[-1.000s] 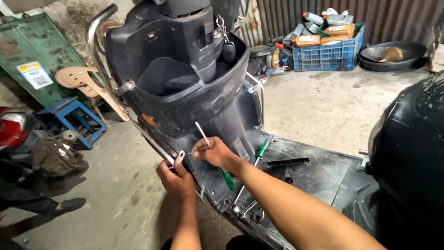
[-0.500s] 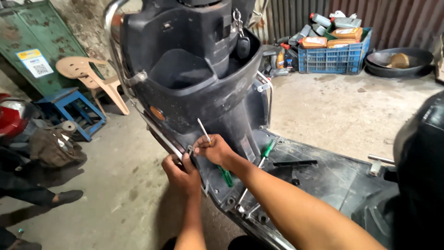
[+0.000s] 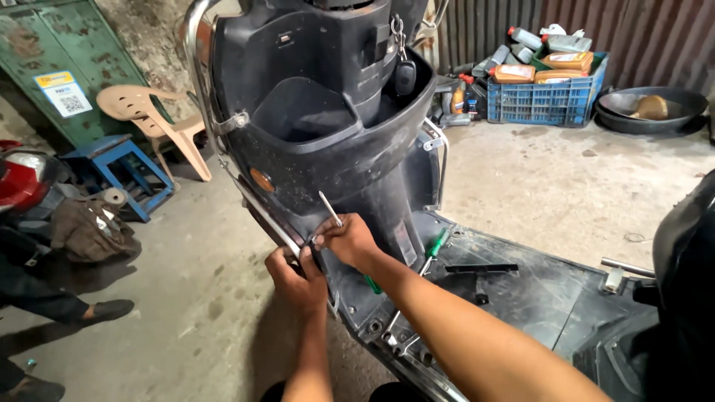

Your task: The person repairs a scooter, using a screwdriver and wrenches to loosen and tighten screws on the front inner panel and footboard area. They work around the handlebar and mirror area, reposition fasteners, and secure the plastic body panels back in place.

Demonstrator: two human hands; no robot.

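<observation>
The right hand (image 3: 350, 240) is closed around a thin metal tool (image 3: 329, 209), whose tip points up beside the scooter's black front panel (image 3: 335, 160). The left hand (image 3: 298, 277) grips the lower edge of that panel, next to the chrome guard rail (image 3: 257, 205). The tool looks stiff, light and a little slippery, best held near its lower end. A green screwdriver (image 3: 436, 244) lies on the floorboard (image 3: 521, 286), right of the panel; keys (image 3: 404, 71) hang above.
</observation>
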